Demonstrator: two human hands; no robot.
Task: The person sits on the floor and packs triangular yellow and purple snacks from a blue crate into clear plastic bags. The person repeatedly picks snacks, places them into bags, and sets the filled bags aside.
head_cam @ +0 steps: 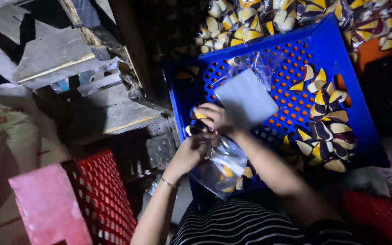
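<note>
A blue plastic crate (336, 50) with a perforated floor fills the right half of the view, tilted toward the person. A red crate (107, 195) stands at the lower left with a pink board (46, 208) leaning against it, and grey wooden planks (46, 54) run along the upper left.

Against the blue crate's right wall lies one heap of small wedge-shaped pieces (325, 118), yellow, cream and dark purple; they overlap too much to count, but there are well over a dozen. Near the crate's middle lies one flat stack of clear empty bags (246, 97). Past its far edge several filled bags (286, 16) are piled; their number cannot be told.

At the crate's near edge the left hand (190, 152) closes around the mouth of one clear bag (221, 168), which hangs over the edge and holds about four pieces. The right hand (214, 119) pinches one yellow piece (199, 115) between its fingertips, just above the bag's mouth.

As I judge it, the bag's mouth is narrow and slack, so a piece could miss it and drop outside the crate. If the left hand slackens, the bag could slip and spill what it holds.
</note>
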